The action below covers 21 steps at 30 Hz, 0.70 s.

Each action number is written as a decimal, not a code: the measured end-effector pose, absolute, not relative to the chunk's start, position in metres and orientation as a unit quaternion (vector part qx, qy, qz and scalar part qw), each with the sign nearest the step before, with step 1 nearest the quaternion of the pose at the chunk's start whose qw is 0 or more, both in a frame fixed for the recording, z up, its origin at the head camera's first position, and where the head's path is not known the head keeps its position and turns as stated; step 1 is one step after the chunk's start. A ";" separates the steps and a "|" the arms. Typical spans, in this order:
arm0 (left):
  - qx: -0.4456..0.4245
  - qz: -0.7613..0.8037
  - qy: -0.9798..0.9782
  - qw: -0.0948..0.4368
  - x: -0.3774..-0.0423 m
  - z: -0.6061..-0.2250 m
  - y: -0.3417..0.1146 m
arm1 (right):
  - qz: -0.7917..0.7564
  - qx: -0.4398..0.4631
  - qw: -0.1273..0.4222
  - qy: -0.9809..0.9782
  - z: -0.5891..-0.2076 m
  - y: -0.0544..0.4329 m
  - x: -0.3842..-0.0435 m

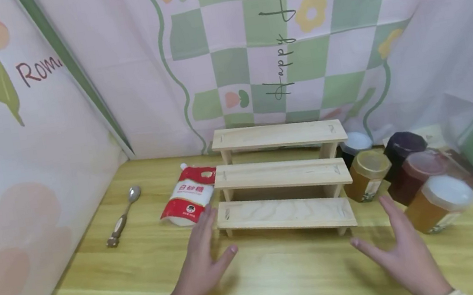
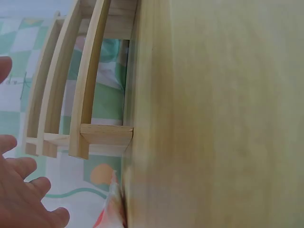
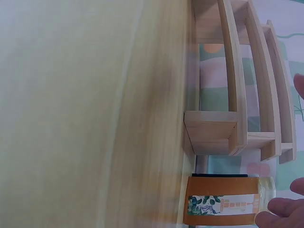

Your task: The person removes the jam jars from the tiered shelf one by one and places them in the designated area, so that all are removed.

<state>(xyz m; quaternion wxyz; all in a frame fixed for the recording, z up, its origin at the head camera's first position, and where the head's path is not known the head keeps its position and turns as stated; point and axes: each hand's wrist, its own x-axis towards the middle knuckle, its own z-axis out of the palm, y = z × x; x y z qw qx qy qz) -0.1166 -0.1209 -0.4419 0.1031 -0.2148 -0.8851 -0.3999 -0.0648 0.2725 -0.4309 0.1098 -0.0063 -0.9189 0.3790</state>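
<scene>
A three-tier wooden step shelf (image 1: 286, 214) stands on the table in front of me. My left hand (image 1: 199, 264) is held over the table off the shelf's front left corner, its fingers spread and holding nothing. To the right, my right hand (image 1: 404, 255) is likewise spread with nothing in it, beside the shelf's front right corner. Close to its fingers are a jar with a yellow lid (image 1: 366, 176) and an amber jar with a white lid (image 1: 438, 203). In the right wrist view, the fingers overlap the end of a labelled jar (image 3: 223, 201).
Left of the shelf lies a red-and-white sugar bag (image 1: 190, 191), with a spoon (image 1: 123, 219) farther left. Behind the nearest jars stand a dark-lidded jar (image 1: 403, 147), a reddish jar (image 1: 421, 172) and a white-lidded dark jar (image 1: 354, 144). Patterned cloth (image 1: 269, 60) hangs behind.
</scene>
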 end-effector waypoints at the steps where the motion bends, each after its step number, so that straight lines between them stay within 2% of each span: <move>1: -0.211 -0.406 -0.884 0.101 -0.118 -0.443 -0.121 | 0.381 -0.008 0.112 -0.918 -0.431 0.273 -0.066; 8: -0.170 -0.451 -0.874 0.061 -0.127 -0.447 -0.121 | 0.394 -0.010 0.146 -0.907 -0.436 0.276 -0.077; 21: -0.117 -0.515 -0.849 0.014 -0.139 -0.454 -0.114 | 0.418 -0.056 0.154 -0.894 -0.438 0.284 -0.095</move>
